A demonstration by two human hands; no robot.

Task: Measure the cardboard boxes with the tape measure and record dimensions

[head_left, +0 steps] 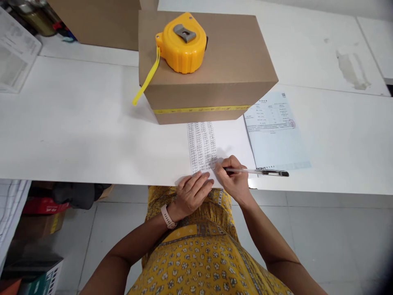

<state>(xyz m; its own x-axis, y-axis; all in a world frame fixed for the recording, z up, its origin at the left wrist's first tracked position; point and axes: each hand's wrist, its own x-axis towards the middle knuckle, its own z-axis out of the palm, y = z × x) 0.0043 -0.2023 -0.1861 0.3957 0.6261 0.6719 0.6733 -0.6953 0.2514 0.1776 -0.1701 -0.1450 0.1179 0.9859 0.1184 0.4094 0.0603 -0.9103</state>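
Note:
My right hand (pixel 235 178) is closed round a clear pen (pixel 258 171), its tip touching a white sheet (pixel 211 147) filled with rows of handwriting. My left hand (pixel 192 192) lies flat with fingers stretched on the sheet's near edge at the table's front. Just beyond the sheet stands a brown cardboard box (pixel 227 69) with a yellow measuring tape strip (pixel 199 109) stretched along its front face. The yellow tape measure case (pixel 182 43) rests on top of the box, its yellow strap hanging over the left side.
A pale blue printed form (pixel 276 135) lies right of the handwritten sheet. A second cardboard box (pixel 101 20) stands at the back left, with papers (pixel 14 53) at the far left. Boxes and clutter (pixel 39 213) sit on the floor under the white table (pixel 76 131).

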